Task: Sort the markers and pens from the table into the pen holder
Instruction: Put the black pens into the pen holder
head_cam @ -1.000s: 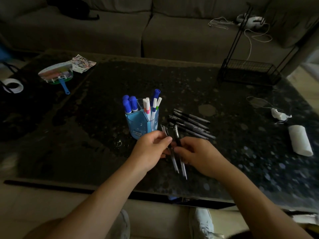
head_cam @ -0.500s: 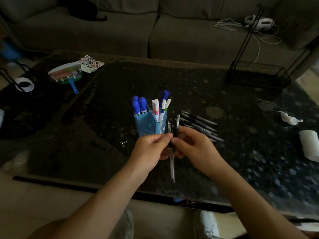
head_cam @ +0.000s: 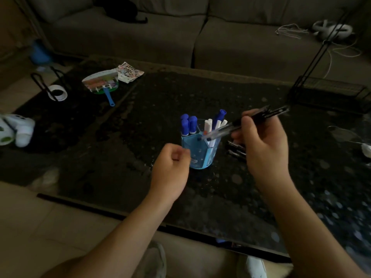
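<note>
A light-blue pen holder point(head_cam: 200, 153) stands mid-table, holding blue-capped markers point(head_cam: 188, 125) and several white markers point(head_cam: 208, 125). My right hand point(head_cam: 263, 145) grips a small bunch of black pens point(head_cam: 230, 127), tilted so their tips reach over the holder's rim and their clip ends point up to the right. To the holder's left, just in front of it, my left hand point(head_cam: 172, 167) is loosely curled with nothing in it. More black pens point(head_cam: 235, 149) lie on the table to the right of the holder, partly hidden behind my right hand.
The dark speckled table point(head_cam: 120, 157) carries a hand fan with a blue handle point(head_cam: 102, 85) and a sticker sheet point(head_cam: 130, 72) at the far left. A black wire rack point(head_cam: 329, 93) stands at the far right. A grey sofa point(head_cam: 180, 37) runs behind.
My right hand lifted the pens up and swung them so their tips point into the holder. My left hand let go of them and drew back, curling shut. The camera shifted left.
</note>
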